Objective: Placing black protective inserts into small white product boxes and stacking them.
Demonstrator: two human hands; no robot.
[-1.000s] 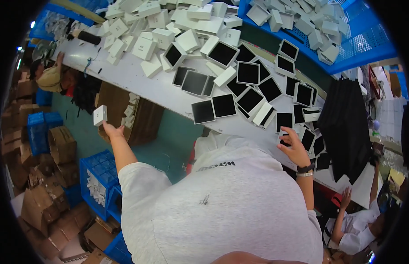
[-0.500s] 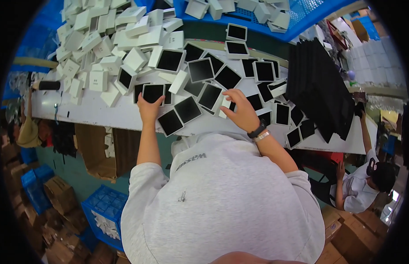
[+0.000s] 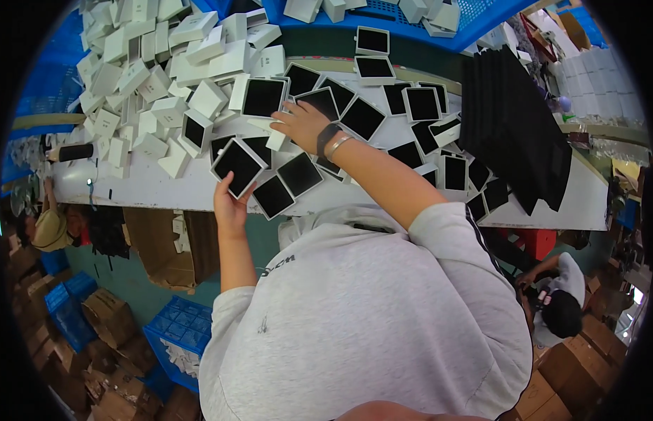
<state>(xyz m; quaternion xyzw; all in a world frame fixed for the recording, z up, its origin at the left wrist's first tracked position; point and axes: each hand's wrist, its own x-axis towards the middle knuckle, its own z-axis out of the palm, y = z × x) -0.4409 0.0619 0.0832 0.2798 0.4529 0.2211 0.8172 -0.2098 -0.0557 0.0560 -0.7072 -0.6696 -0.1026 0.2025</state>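
Note:
My left hand (image 3: 232,205) grips a shallow white box with a black inside (image 3: 239,167) from its near side. The box is tilted and raised over other black-lined boxes near the table's front edge. My right hand (image 3: 305,128) reaches across to the left with its fingers stretched out, over the middle of the spread. Its fingertips are by a white box piece (image 3: 276,140) and below a black-lined box (image 3: 264,97); whether they touch either I cannot tell. Part of the boxes beneath this hand is hidden.
A heap of white boxes (image 3: 193,56) covers the table's left side. Tall black sheets (image 3: 512,133) stand stacked at right. Blue crates (image 3: 439,35) line the far edge. Below are an open carton (image 3: 161,245) and a blue crate (image 3: 177,323). Another person (image 3: 562,302) is at lower right.
My left hand has lifted and tilted the black-lined box off the boxes under it. My right hand has moved left and away from me, leaving the small white box it was at.

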